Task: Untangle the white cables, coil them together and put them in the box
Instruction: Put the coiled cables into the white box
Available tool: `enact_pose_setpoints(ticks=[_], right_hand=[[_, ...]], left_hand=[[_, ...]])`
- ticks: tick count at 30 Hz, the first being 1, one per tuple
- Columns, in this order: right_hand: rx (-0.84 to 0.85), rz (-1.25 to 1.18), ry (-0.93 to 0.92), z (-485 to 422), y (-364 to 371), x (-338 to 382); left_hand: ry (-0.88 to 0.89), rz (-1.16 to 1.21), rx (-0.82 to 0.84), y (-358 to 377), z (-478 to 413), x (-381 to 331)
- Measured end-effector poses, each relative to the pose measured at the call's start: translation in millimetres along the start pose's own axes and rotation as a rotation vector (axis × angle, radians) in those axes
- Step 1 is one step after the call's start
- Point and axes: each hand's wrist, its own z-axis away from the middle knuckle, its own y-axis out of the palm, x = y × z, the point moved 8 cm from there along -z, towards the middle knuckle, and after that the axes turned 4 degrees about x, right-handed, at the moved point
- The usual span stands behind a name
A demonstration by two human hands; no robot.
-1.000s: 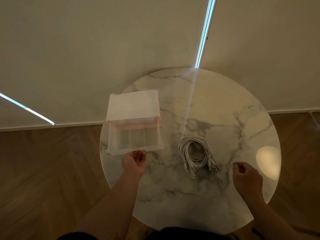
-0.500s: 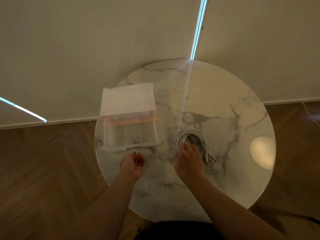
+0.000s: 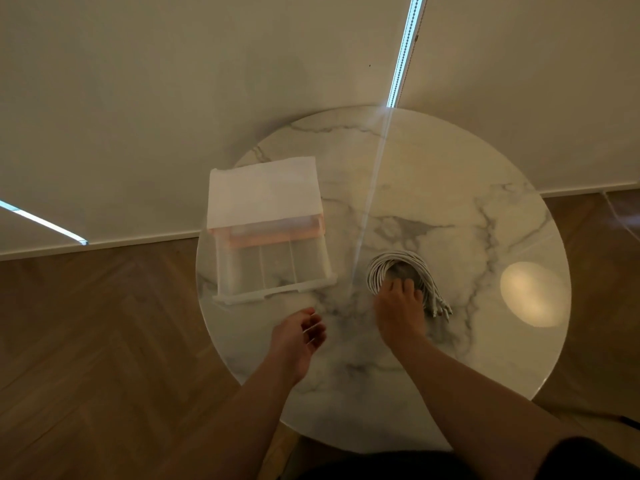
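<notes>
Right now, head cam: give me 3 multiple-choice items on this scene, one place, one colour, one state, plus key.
1. Where does the coil of white cables lie?
A. on the marble table, right of the drawer box
B. inside the box
C. on the floor

2. What colour is the strip above the drawer?
A. blue
B. black
C. peach

3. How does the drawer stand?
A. pushed shut
B. pulled out
C. taken out and turned over

Key:
1 A: the coil lies on the tabletop under the fingers of the right hand.
2 C: the strip shows peach against the clear plastic.
3 B: the drawer juts out toward the person, and its inside is open to view. The left hand near it holds nothing.
</notes>
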Motion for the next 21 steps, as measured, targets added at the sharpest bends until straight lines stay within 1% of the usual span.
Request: enact_pose_setpoints(ticks=[2,4,5,8,9,11,13,16,18,21], right_hand=[[-0.009,0.071,-0.077,-5,3,-1],[-0.003,0.119,-0.139,-9,9,-4],[0.002,0.128,-0.161,-10,13,-7],[-0.007,0.076,-0.222,-7,18,-17],[-0.002,0.039,-0.239,-5,17,-20],[-0.018,-0.057,-0.283,-2,10,-26],[-0.044,-0.176,-0.323,-1,2,-33],[-0.076,-0.342,-0.36,-1,-11,-50],[-0.064,-0.484,-0.363,-3,-23,-63],[-0.025,-0.692,-0.395,-4,-51,-75]], left_hand=[[0.046,-0.104,0.018,10,2,-4],[0.159,-0.273,0.033,26,2,-12],[0.249,-0.399,0.034,36,0,-19],[0.604,-0.917,0.052,81,-5,-40],[0.676,-1.067,0.1,100,-7,-41],[0.7,-1.278,0.241,136,-11,-31],[0.726,-1.386,0.324,162,-9,-23],[0.836,-1.407,0.419,182,-1,-19],[0.916,-1.433,0.472,189,0,-19],[1.049,-1.487,0.503,203,7,-31]])
